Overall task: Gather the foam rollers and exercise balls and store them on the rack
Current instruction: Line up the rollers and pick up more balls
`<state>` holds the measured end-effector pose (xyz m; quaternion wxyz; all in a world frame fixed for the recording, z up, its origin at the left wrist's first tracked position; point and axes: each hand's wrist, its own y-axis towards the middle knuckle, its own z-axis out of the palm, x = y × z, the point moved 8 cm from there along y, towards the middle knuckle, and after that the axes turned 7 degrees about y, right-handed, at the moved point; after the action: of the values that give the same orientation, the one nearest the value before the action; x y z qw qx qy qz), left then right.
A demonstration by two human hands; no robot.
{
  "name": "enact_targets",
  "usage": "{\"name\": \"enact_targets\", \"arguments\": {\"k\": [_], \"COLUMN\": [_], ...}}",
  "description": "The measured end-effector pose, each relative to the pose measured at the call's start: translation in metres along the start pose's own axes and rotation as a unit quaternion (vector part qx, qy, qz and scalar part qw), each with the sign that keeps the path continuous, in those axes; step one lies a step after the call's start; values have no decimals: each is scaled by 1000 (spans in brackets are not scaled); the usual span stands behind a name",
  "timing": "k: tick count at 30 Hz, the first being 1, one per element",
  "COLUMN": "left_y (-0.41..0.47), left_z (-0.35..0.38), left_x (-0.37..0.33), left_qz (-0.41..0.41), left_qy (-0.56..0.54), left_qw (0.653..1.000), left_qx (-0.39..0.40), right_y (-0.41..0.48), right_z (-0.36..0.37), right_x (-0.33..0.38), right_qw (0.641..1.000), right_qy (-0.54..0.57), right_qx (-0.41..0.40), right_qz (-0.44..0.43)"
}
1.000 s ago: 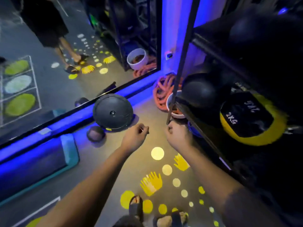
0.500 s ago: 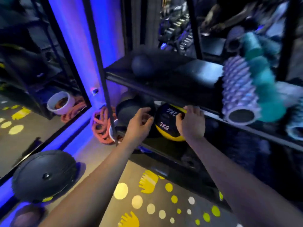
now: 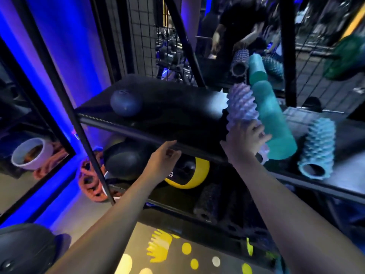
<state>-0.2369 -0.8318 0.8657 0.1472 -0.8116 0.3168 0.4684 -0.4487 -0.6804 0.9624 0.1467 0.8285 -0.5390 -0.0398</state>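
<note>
On the rack shelf point(image 3: 177, 109), the lilac spiked roller point(image 3: 239, 107) leans against the teal roller point(image 3: 274, 123) — your right hand point(image 3: 246, 139) has its fingers curled round the lilac one's near end. Judge it light, springy foam with grippy knobs; hold it mid-barrel so it won't swing. Your left hand point(image 3: 164, 158) hovers by the shelf lip — loosely curled, holding nothing.

On rack shelf point(image 3: 177, 113) — right hand point(image 3: 246, 138) grips lilac spiked roller point(image 3: 240, 107); left hand point(image 3: 164, 161) loose, just below shelf edge.
</note>
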Motion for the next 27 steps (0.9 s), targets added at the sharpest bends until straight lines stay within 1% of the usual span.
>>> {"name": "enact_targets", "arguments": {"k": [2,3,4,5,6,7,8,9,10,11,12,13,14,16,17,19,20,21,22,23,25,27], "left_y": [3,5,9,12,15,20,26,32,38,41,46,47,51,56,60,69,76,84,92,99,105,103], "left_z": [1,2,5,6,7,7,8,9,12,15,22,26,30,31,29,21,16,7,1,-4,-2,1], "left_x": [0,-3,-5,-11,-19,-26,-33,-39,-46,-56,-60,-68,-71,-73,-68,-57,-52,-47,-42,-39,-35,-37], "left_qz": [1,3,6,12,15,13,14,12,12,18,20,32,51,81,89,119,128,131,132,143,172,210], "left_qy": [3,-2,-10,-27,-58,-93,-125,-144,-151,-157,-152,-142,-132,-127,-119,-93,-70,-46,-25,2,75,129], "left_qw": [1000,1000,999,999,997,995,991,988,987,984,983,981,980,975,973,971,973,977,980,980,972,960], "left_qx": [14,23,31,36,38,40,42,45,57,80,105,126,137,164,175,186,181,163,147,138,145,133], "right_y": [13,18,20,19,17,13,13,14,11,3,-6,-14,-18,-20,-21,-20,-19,-16,-14,-13,-6,6], "right_z": [-6,-11,-17,-24,-33,-37,-30,-12,11,31,44,52,54,56,57,61,63,65,62,58,49,43], "right_x": [1,5,10,13,14,14,11,7,3,5,12,22,32,45,49,54,55,54,55,55,51,33], "right_qw": [995,984,963,936,918,921,940,953,943,903,845,804,790,794,787,746,734,743,765,789,841,892], "right_qy": [103,176,260,337,374,367,329,301,309,366,447,504,531,545,559,612,630,627,607,582,516,438], "right_qx": [2,-1,-15,-46,-85,-105,-86,-26,68,164,224,249,248,221,206,196,185,175,170,167,153,101], "right_qz": [-10,-35,-66,-89,-99,-83,-39,26,99,155,189,193,182,155,157,175,173,156,131,104,59,54]}}
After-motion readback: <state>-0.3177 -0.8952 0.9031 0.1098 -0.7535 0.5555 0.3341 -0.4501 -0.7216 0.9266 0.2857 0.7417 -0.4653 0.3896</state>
